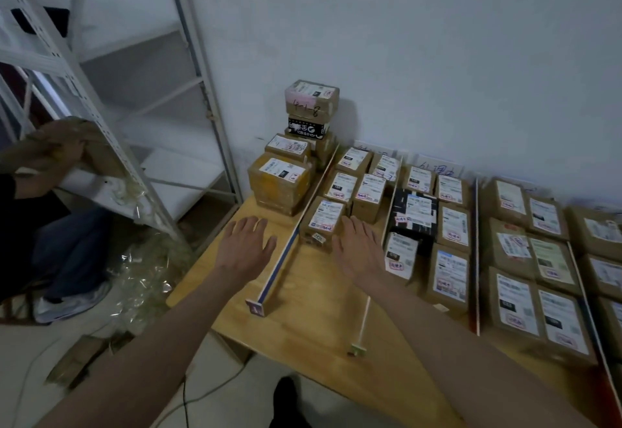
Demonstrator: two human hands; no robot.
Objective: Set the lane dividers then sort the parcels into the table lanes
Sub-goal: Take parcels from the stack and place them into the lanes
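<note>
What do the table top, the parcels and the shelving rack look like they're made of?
Table top: light wood, likely plywood or laminate, with faint grain and a smooth matte face. Parcels: brown cardboard, taped, with white paper labels. Shelving rack: apparently white painted metal, with perforated uprights.

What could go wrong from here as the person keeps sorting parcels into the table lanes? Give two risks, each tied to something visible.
1. The tall stack of parcels in the far corner of the left lane is narrow and uneven; a nudge could well topple it.
2. The left hand and right hand hover open either side of the thin lane divider; a knock may shift it and blur the lanes.
</note>
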